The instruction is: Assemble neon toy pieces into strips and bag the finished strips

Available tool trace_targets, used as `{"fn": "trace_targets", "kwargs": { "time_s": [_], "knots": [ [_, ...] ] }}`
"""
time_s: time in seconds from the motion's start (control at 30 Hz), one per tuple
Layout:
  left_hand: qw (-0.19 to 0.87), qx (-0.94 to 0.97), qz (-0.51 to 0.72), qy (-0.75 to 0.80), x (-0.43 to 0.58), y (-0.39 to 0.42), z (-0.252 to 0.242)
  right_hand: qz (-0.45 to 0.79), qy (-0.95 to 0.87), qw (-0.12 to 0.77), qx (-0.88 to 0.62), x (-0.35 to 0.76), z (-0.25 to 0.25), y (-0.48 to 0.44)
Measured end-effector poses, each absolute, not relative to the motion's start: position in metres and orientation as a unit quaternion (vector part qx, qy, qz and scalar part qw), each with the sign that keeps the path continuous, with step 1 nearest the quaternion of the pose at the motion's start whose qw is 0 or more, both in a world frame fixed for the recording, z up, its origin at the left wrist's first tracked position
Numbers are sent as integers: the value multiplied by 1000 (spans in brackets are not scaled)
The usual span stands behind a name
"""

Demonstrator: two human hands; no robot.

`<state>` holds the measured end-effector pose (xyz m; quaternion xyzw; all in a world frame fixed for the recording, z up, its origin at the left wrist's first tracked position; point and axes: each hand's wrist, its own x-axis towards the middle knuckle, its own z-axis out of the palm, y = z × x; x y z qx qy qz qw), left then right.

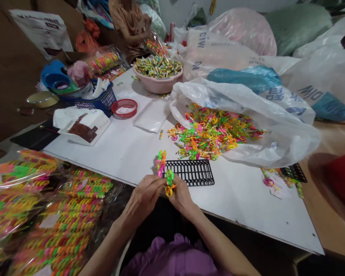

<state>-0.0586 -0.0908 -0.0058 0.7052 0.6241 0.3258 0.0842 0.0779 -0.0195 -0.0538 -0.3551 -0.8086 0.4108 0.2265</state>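
Both hands meet at the table's front edge. My left hand [145,191] is closed, its fingertips against a small green and yellow plastic toy [169,182]. From the other side, my right hand [181,194] is closed around the same toy. Just beyond the fingers lies a black slotted rack [191,172], with a few pink, green and orange toys [161,163] standing at its left end. A heap of similar bright toys [207,134] spills from the mouth of a clear plastic bag [281,142]. The fingers hide part of the held toy.
A pink basin [161,83] of wrapped pieces, a red basket [124,108], a blue basket [100,100] and a white packet [84,124] stand farther back. Bagged toys [66,214] lie at lower left. Another person [129,28] sits behind; a red container [343,176] is right.
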Motion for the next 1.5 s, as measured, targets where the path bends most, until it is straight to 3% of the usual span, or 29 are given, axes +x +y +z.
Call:
{"fn": "trace_targets", "kwargs": {
  "time_s": [0.33, 0.63, 0.9, 1.07, 1.3, 1.5],
  "knots": [
    [134, 698, 323, 624, -57, -95, -1, 332, -861, 143, -357, 79, -46, -21],
    [70, 672, 314, 667, -38, -83, 3, 376, -872, 135, -283, 87, -47, 1],
    [-6, 714, 279, 643, -40, -87, -4, 317, -878, 93, -346, 78, -43, -15],
    [-24, 755, 304, 581, -47, -93, -4, 361, -902, 71, -227, 97, -32, 11],
    [-50, 759, 299, 576, -50, -98, 15, 58, -955, 35, -287, 88, -11, 85],
    [-81, 725, 271, 628, -59, -57, 24, 20, -980, 59, -187, 77, -22, 71]
  ]
}}
